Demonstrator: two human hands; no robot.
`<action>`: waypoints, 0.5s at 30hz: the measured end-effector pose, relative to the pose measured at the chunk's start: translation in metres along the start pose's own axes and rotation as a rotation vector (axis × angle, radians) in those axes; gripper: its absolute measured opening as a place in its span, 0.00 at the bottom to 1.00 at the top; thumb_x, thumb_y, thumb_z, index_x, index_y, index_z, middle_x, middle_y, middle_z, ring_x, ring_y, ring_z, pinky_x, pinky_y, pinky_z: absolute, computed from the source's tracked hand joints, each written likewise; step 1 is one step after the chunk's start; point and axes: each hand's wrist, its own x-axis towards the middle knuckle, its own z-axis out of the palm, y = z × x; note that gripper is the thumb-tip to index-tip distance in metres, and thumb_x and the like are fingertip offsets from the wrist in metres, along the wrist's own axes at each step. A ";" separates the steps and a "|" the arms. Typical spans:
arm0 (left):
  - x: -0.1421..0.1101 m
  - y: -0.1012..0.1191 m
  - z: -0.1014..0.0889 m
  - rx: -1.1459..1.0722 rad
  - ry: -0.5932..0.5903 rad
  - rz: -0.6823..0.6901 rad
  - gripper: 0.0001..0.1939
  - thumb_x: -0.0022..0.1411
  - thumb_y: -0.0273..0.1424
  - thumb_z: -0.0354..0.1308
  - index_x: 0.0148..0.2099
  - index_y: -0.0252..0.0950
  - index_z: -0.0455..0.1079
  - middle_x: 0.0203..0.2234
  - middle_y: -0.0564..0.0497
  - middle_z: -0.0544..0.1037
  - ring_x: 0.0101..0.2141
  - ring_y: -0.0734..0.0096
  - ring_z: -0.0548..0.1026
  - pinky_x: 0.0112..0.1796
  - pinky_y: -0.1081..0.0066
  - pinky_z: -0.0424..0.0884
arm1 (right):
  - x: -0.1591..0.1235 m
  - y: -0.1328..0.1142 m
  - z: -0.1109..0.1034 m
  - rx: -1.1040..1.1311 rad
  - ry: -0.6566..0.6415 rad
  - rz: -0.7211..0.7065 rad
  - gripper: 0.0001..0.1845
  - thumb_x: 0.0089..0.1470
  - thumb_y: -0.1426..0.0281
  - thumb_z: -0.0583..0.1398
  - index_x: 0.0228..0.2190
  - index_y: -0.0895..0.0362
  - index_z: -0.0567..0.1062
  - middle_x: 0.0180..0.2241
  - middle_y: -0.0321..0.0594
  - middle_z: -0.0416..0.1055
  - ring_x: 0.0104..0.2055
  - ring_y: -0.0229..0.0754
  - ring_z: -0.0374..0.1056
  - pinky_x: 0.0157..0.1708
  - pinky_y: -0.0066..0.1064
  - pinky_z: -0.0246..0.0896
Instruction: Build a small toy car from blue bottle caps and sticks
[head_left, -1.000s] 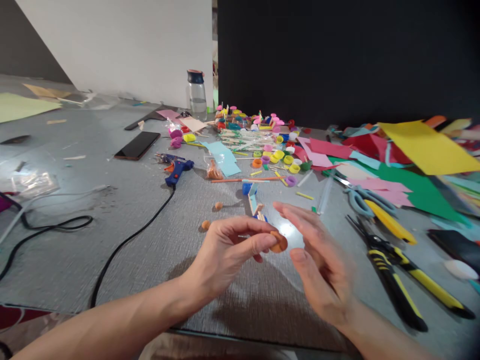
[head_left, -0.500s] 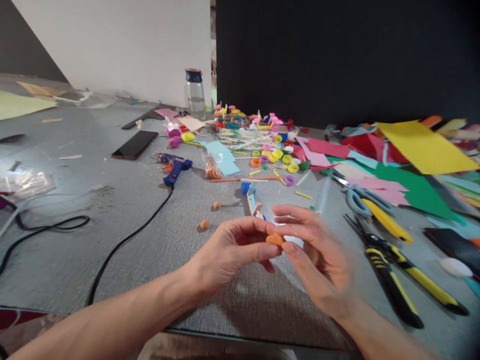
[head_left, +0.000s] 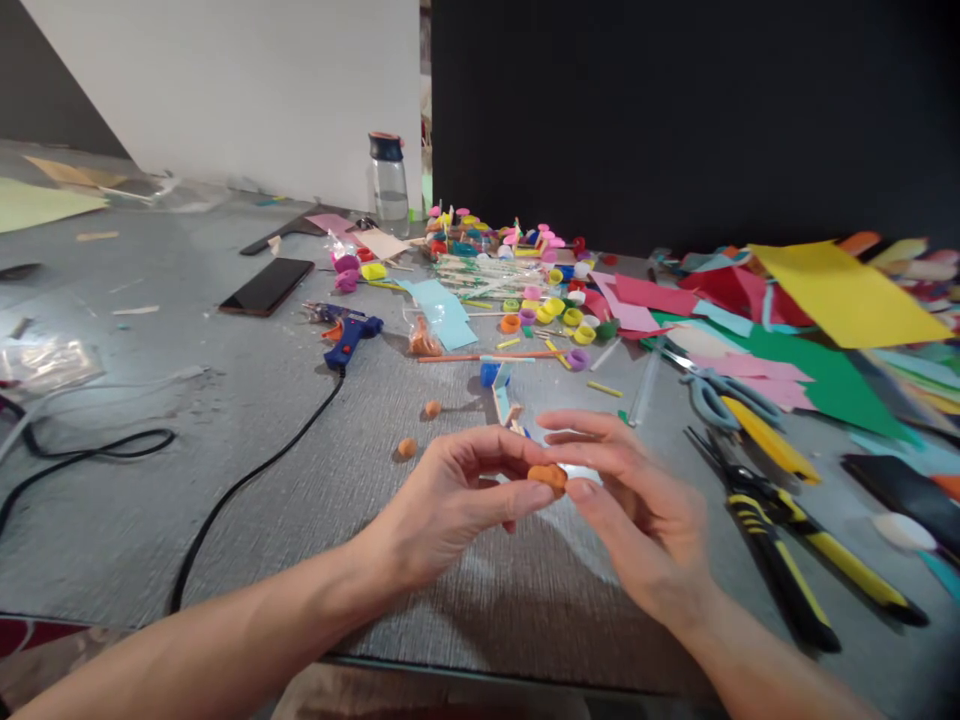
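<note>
A lump of orange modelling clay (head_left: 547, 478) is held above the near part of the table. My left hand (head_left: 469, 490) pinches it between thumb and fingers from the left. From the right, the thumb and index finger of my right hand (head_left: 637, 505) close on the same lump, while the other fingers are stretched out behind. Two small orange clay balls (head_left: 433, 408) lie on the table left of my hands. Just beyond my fingers stands a small light-blue construction (head_left: 501, 400) with a blue cap, its lower part hidden by my hands.
A hot glue gun (head_left: 346, 335) lies at left, its black cord running toward the front edge. Yellow-black pliers (head_left: 787, 515) and scissors (head_left: 716, 395) lie at right. Coloured caps, sticks and paper (head_left: 847, 290) fill the back. A water bottle (head_left: 388, 185) stands behind.
Both hands stay around the clay with small finger shifts. The lump now looks more creased and rounded, and the view has moved slightly.
</note>
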 end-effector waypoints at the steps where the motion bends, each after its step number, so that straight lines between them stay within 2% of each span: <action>1: 0.000 0.000 0.000 0.002 0.003 -0.001 0.07 0.57 0.30 0.69 0.39 0.36 0.79 0.30 0.53 0.77 0.30 0.78 0.69 0.29 0.78 0.66 | 0.000 0.000 0.000 0.018 0.006 0.005 0.14 0.63 0.76 0.59 0.47 0.50 0.79 0.54 0.40 0.71 0.56 0.45 0.68 0.53 0.40 0.66; 6: 0.000 -0.001 -0.001 -0.043 -0.009 -0.016 0.07 0.57 0.31 0.70 0.39 0.38 0.80 0.31 0.53 0.77 0.31 0.78 0.70 0.30 0.78 0.66 | 0.002 0.002 0.000 0.111 0.008 0.043 0.11 0.63 0.75 0.60 0.42 0.49 0.79 0.52 0.38 0.72 0.52 0.43 0.70 0.51 0.38 0.68; 12: 0.000 -0.004 0.000 -0.130 -0.043 -0.031 0.09 0.55 0.31 0.71 0.41 0.39 0.80 0.34 0.53 0.78 0.34 0.76 0.71 0.34 0.76 0.68 | 0.002 0.002 0.001 0.122 0.047 0.058 0.10 0.63 0.75 0.61 0.40 0.49 0.80 0.50 0.37 0.73 0.49 0.41 0.71 0.48 0.36 0.70; 15: 0.001 -0.004 0.001 -0.127 -0.029 -0.031 0.07 0.57 0.29 0.69 0.40 0.38 0.81 0.32 0.53 0.77 0.32 0.77 0.70 0.34 0.76 0.68 | 0.003 0.002 0.002 0.135 0.051 0.062 0.12 0.64 0.74 0.60 0.43 0.48 0.80 0.50 0.38 0.74 0.51 0.43 0.71 0.50 0.38 0.69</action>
